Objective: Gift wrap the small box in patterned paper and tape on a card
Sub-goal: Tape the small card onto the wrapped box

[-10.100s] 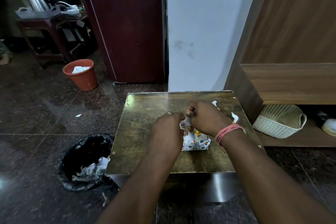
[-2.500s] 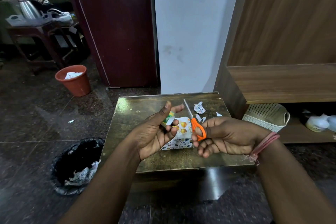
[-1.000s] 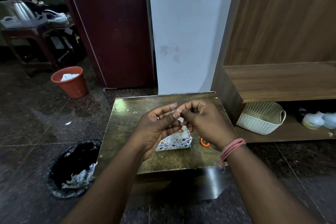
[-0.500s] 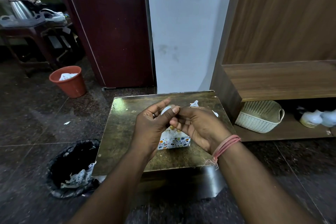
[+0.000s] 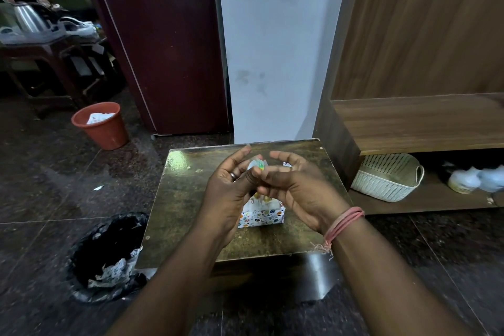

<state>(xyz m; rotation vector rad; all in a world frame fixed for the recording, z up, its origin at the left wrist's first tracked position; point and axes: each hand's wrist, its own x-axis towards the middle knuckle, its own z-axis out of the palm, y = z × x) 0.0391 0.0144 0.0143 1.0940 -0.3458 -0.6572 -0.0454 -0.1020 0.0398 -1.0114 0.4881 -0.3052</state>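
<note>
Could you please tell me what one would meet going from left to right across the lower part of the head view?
Black bin → wrapped box on the table → white basket → white bags on the shelf.

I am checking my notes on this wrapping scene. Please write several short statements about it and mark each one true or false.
1. The wrapped box lies on the table. True.
2. The left hand holds scissors. False: it holds a small tape roll, which the right hand also touches.
3. An orange bucket stands on the floor. True.
4. The white basket sits on the table. False: it is on a low shelf.
</note>
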